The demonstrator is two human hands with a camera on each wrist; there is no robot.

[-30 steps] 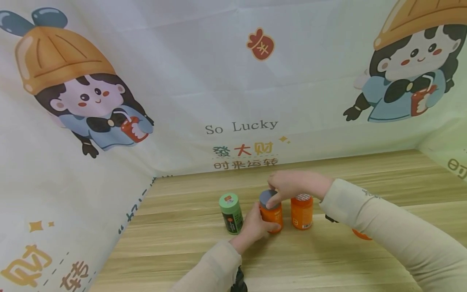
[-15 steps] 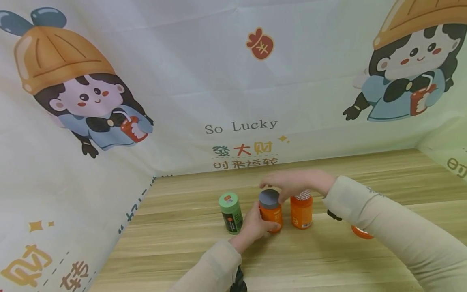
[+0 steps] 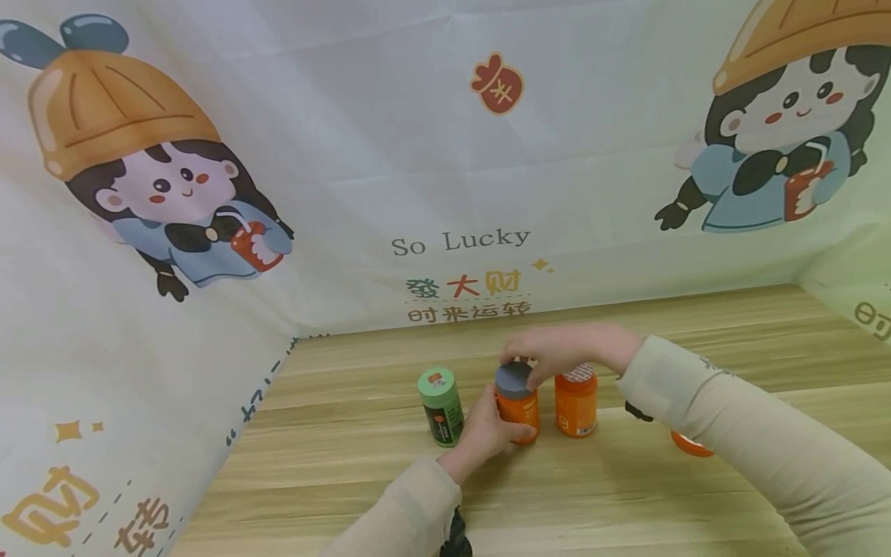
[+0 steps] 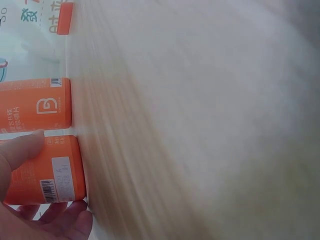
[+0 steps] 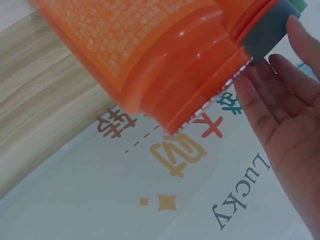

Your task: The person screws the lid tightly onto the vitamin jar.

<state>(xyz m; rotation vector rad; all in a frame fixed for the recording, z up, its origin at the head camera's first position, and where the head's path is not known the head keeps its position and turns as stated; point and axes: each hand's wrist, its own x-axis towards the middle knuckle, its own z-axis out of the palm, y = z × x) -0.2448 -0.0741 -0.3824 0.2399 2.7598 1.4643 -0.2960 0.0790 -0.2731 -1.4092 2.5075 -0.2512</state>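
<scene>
An upright orange bottle (image 3: 522, 411) with a grey lid (image 3: 513, 381) stands on the table, gripped round its body by my left hand (image 3: 485, 427). In the left wrist view the thumb (image 4: 24, 148) lies across one side of this bottle, with the fingers curled under the other. My right hand (image 3: 557, 350) comes over the top and holds the grey lid between thumb and fingertips; the right wrist view has the thumb on the lid's side (image 5: 270, 32). Just right of it stands a second orange bottle (image 3: 576, 406), lidless, its threaded neck (image 5: 192, 75) showing in the right wrist view.
A green-lidded dark bottle (image 3: 442, 408) stands left of my left hand. An orange lid (image 3: 691, 443) lies on the wooden table (image 3: 334, 464) at the right, partly hidden by my right sleeve (image 3: 738, 425). A printed cloth (image 3: 348, 193) hangs behind the table.
My right hand let go of the grey lid, its fingers spread above it half a second ago, and now holds it again. The left hand and the bottles stay in place.
</scene>
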